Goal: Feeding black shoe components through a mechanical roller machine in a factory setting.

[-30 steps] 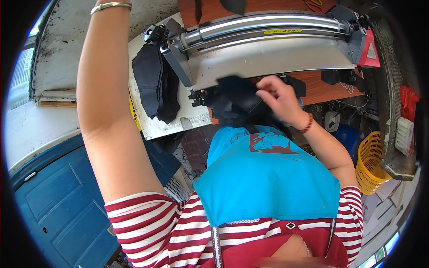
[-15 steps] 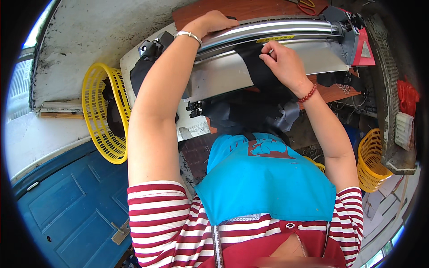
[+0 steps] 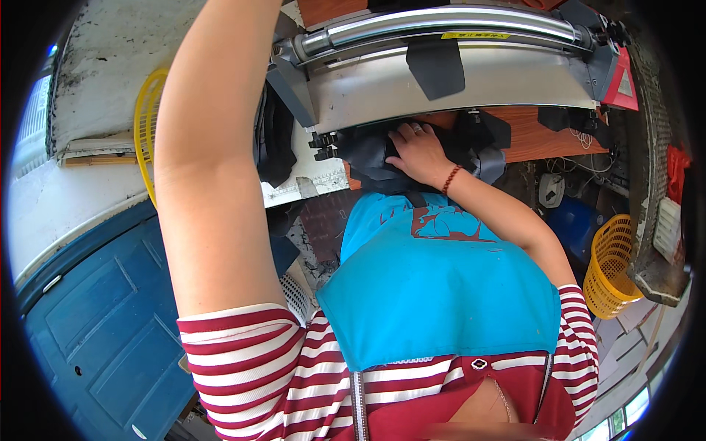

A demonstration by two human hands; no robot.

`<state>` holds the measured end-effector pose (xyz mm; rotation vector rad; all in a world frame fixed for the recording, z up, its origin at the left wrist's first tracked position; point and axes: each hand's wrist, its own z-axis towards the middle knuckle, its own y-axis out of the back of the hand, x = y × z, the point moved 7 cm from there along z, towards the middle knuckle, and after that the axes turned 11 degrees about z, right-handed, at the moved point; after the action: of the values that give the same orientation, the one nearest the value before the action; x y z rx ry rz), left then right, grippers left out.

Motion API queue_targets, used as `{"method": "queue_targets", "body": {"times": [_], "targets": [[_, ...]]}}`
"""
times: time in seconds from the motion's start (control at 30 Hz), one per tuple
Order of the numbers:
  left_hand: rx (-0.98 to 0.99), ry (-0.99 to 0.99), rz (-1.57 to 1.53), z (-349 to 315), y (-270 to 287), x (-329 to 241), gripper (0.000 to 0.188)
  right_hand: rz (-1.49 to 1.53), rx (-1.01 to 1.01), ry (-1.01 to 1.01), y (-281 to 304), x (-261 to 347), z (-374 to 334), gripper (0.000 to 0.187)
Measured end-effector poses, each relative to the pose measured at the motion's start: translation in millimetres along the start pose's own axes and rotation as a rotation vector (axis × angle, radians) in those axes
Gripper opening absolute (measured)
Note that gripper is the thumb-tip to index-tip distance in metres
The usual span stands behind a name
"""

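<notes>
My right hand [image 3: 422, 153] rests on a heap of dark sheet pieces [image 3: 368, 151] just below the front of a roller machine, its fingers spread over the top and its thumb apart. Whether the fingertips pinch a piece is not plain. My left arm [image 3: 213, 147] stretches up past the machine's left end, and its hand lies beyond the upper edge of the view. On the machine's metal feed plate [image 3: 353, 88] lies one dark piece [image 3: 435, 70], its far end close to the shiny roller [image 3: 441, 20]. Nothing touches that piece from my side.
More dark pieces [image 3: 276, 140] hang at the machine's left. A yellow basket [image 3: 149, 110] stands partly behind my left arm; another yellow basket [image 3: 610, 264] is at the right. Cables [image 3: 588, 165] run under the brown tabletop [image 3: 526, 136]. A blue door [image 3: 103, 323] is at lower left.
My left hand has left the roller and gone up out of view. My right hand has let go of the dark piece on the plate and come down onto the heap.
</notes>
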<state>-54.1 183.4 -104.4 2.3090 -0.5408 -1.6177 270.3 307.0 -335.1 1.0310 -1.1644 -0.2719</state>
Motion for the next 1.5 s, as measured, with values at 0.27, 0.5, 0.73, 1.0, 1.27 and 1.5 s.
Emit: {"method": "queue_targets", "body": {"times": [0.27,0.5,0.73,1.0,1.27,1.5], "targets": [[-0.168,-0.327,0.027,-51,47,-46,0.064,0.089,-0.061,0.282,-16,10,24,0.022],[-0.419,-0.752,0.543,-44,28,-32,0.032,0.861,-0.162,0.044,92,30,-5,0.014],[-0.014,-0.793,0.793,-16,-81,73,0.03,0.944,-0.248,-0.386,172,-30,-5,0.017],[0.344,-0.254,0.799,-16,-101,87,0.046,0.679,-0.358,-0.313,200,-56,39,0.014],[0.339,-0.274,0.793,-10,-101,93,0.043,1.302,-0.308,-0.448,181,-43,11,0.021],[0.298,-0.327,0.811,-23,-104,84,0.044,1.127,-0.35,-0.459,173,-46,29,0.02]]}}
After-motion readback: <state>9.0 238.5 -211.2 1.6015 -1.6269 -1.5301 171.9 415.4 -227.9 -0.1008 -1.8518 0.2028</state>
